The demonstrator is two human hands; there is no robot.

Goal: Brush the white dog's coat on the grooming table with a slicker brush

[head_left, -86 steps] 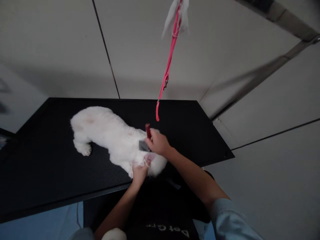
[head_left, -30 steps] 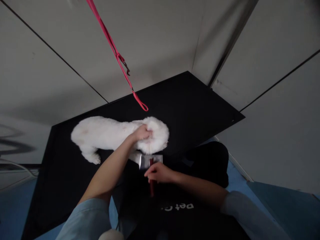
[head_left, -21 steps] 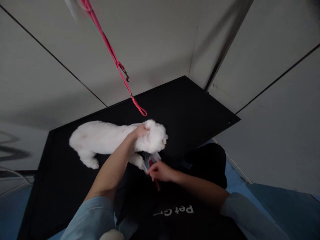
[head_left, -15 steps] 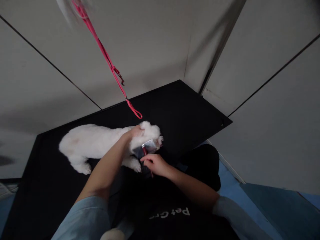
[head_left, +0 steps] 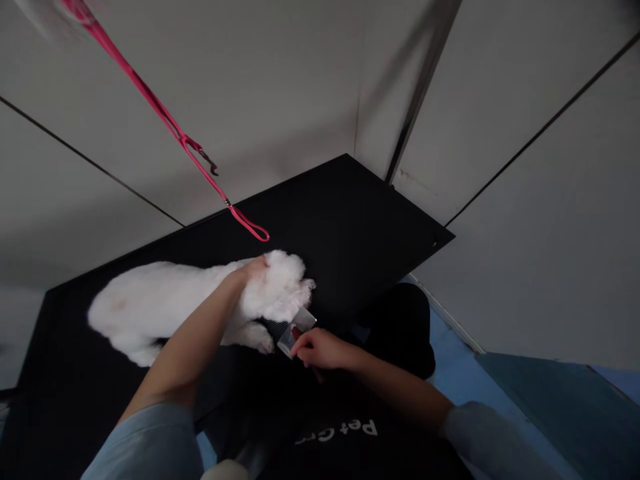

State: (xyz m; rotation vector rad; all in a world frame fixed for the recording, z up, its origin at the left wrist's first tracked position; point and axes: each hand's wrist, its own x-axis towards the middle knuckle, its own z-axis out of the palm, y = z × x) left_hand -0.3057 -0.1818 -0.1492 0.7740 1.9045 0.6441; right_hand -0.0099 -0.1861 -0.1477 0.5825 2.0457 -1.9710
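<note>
A white fluffy dog [head_left: 165, 297] stands on a black table, its head turned to the right. My left hand [head_left: 256, 268] is closed on the fur behind the dog's head, its fingertips partly sunk in the coat. Below the dog's muzzle, my right hand [head_left: 323, 348] grips the red handle of a slicker brush [head_left: 303, 321] with a silvery rectangular head. The brush is just off the muzzle fur, close to a front paw. Beside it, under the dog's chin, a dark ridged patch shows; I cannot tell what it is.
A pink grooming loop [head_left: 250, 227] with a small hook hangs over the far side of the black table [head_left: 345, 220]. Grey wall panels stand right behind the table. My black apron [head_left: 345, 430] meets the near edge, and blue flooring [head_left: 453, 347] shows at right.
My right hand has drawn the brush down and away from the dog's face. My left hand still holds the head fur. The whole view has shifted slightly, moving the dog and loop leftward.
</note>
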